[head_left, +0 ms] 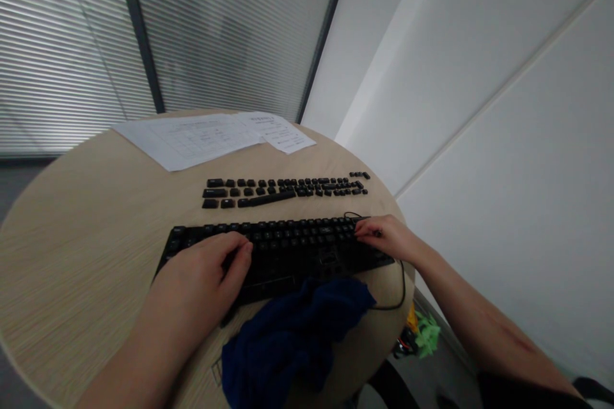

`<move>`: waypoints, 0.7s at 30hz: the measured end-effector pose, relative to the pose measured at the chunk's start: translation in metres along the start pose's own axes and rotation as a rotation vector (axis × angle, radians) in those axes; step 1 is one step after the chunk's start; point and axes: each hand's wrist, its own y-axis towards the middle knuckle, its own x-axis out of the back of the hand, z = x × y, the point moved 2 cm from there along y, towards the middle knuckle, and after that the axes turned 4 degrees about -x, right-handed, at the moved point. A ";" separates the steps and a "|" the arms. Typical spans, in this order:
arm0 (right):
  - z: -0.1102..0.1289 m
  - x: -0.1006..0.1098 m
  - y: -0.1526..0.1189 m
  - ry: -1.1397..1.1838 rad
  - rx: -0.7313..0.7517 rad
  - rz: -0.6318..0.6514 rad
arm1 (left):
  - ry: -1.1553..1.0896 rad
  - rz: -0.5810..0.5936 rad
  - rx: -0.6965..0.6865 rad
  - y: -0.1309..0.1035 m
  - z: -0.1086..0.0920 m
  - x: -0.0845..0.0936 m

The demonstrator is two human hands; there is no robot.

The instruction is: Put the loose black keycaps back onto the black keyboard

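A black keyboard (288,268) lies across the front of the round table, with keycaps on its upper rows and a bare area along its near side. Over its left part rests my left hand (206,275), fingers curled and thumb near the index finger; whatever they may hold is hidden. My right hand (384,235) is at the keyboard's right end, fingertips pinched together at the keys. A small dark spot shows among those fingers, too small to name. Beyond the keyboard, loose black keycaps (228,192) lie in rows, a long space bar (273,199) among them.
A crumpled blue cloth (288,339) lies against the keyboard's near edge. The black cable (403,287) loops at the right table edge. Printed sheets (192,140) lie at the back of the table (71,223). A white wall (503,140) rises close on the right.
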 end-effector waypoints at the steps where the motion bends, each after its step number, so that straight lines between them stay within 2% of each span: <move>1: 0.001 0.000 -0.001 -0.001 0.007 0.005 | -0.001 0.000 -0.004 0.000 0.000 0.000; 6: 0.004 0.003 0.000 -0.011 -0.001 0.076 | 0.017 0.002 -0.004 0.000 0.000 0.000; 12: 0.005 0.000 0.002 -0.076 -0.040 0.100 | 0.022 -0.004 -0.017 0.001 0.000 -0.001; 15: 0.006 0.004 -0.002 -0.083 -0.026 0.034 | 0.012 -0.012 -0.045 0.001 -0.001 -0.001; 19: 0.005 0.009 -0.010 -0.057 -0.088 -0.170 | -0.003 -0.023 -0.082 0.000 -0.001 0.000; 21: 0.004 0.006 -0.012 -0.067 -0.081 -0.161 | -0.001 -0.029 -0.088 0.000 -0.001 -0.001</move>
